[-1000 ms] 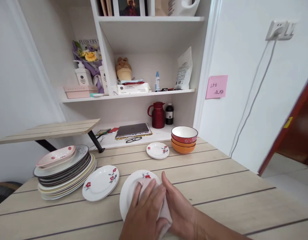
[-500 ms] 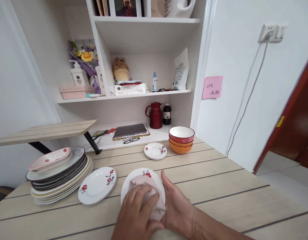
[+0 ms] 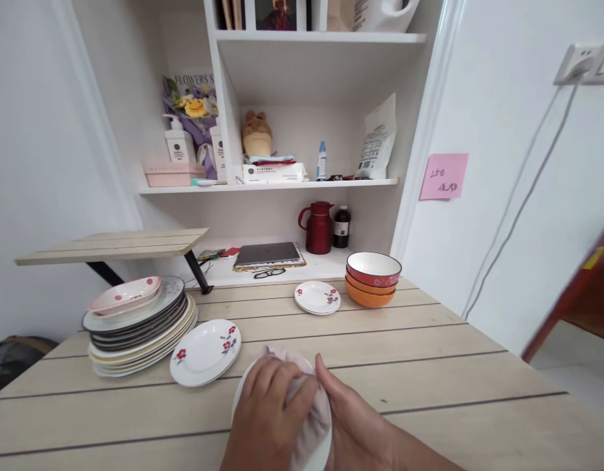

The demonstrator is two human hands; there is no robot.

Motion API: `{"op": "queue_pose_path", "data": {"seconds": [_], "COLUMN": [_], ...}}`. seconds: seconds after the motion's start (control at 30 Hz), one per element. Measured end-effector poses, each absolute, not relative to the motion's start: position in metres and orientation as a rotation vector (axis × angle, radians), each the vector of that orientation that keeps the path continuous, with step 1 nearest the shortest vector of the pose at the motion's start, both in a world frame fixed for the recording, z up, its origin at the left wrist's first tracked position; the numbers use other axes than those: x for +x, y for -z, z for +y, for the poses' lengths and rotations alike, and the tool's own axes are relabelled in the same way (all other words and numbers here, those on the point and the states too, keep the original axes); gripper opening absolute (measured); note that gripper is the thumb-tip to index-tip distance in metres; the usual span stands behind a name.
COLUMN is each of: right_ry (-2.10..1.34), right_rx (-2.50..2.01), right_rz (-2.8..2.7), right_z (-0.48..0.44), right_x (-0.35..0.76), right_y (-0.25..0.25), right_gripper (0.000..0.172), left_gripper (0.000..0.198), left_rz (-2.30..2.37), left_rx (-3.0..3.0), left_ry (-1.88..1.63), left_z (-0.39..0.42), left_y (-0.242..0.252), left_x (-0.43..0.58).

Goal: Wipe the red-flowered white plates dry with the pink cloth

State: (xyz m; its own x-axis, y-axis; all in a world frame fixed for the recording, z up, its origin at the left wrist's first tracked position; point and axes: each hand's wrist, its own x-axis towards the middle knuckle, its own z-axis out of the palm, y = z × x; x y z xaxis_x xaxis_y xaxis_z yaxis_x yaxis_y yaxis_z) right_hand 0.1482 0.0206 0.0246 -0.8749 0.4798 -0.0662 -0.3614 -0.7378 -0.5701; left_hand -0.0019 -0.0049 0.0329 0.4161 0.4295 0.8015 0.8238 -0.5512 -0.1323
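Note:
A white plate (image 3: 323, 453) is held over the near part of the table, partly hidden by a pale pink cloth (image 3: 309, 418) and the hands. My left hand (image 3: 270, 412) presses the cloth onto the plate's face, fingers bent over it. My right hand (image 3: 353, 418) grips the plate by its right side, thumb up along the rim and the other fingers hidden beneath. Left of them, white plates with red flowers (image 3: 204, 356) lie on the table. Smaller flowered plates (image 3: 318, 297) lie farther back.
A tall stack of plates (image 3: 140, 333) with a pink dish on top stands at the left, near a raised wooden shelf (image 3: 120, 245). Stacked bowls (image 3: 370, 291) sit at the back right. Behind are a laptop (image 3: 267, 253), glasses (image 3: 270, 273) and a red jug (image 3: 319, 229).
The view has turned left, so the surroundings appear farther right. My left hand and the cloth have moved up the plate, now covering its flower pattern. The plate sits slightly lower in view.

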Motion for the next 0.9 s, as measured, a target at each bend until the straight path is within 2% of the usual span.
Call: {"op": "queue_pose_path", "data": {"seconds": [0.23, 0.33, 0.5, 0.63, 0.8, 0.9], "right_ry": [-2.527, -2.446, -2.323, -2.373, -2.377, -2.368], "right_rx": [-0.186, -0.165, -0.185, -0.19, -0.29, -0.396], "right_rz": [-0.793, -0.736, -0.655, -0.601, -0.531, -0.424], "right_z": [0.02, 0.024, 0.032, 0.031, 0.026, 0.029], "right_x": [0.147, 0.151, 0.158, 0.156, 0.152, 0.152], "right_y": [-0.029, -0.031, -0.031, -0.026, -0.018, -0.019], "right_gripper": [0.074, 0.067, 0.053, 0.058, 0.045, 0.047], "left_gripper": [0.034, 0.036, 0.034, 0.032, 0.032, 0.034], "left_rz": [-1.457, -1.549, -1.454, -1.364, -1.11, -1.04], "left_rx": [-1.956, -1.932, -1.966, -1.982, -2.141, -2.158], "left_ry": [0.836, 0.746, 0.755, 0.792, 0.793, 0.805], "left_z": [-0.004, 0.001, 0.013, 0.015, 0.005, 0.002], "left_y": [-0.032, -0.025, -0.011, -0.009, -0.014, -0.015], "left_x": [-0.015, -0.024, -0.03, -0.022, -0.007, 0.0]}}
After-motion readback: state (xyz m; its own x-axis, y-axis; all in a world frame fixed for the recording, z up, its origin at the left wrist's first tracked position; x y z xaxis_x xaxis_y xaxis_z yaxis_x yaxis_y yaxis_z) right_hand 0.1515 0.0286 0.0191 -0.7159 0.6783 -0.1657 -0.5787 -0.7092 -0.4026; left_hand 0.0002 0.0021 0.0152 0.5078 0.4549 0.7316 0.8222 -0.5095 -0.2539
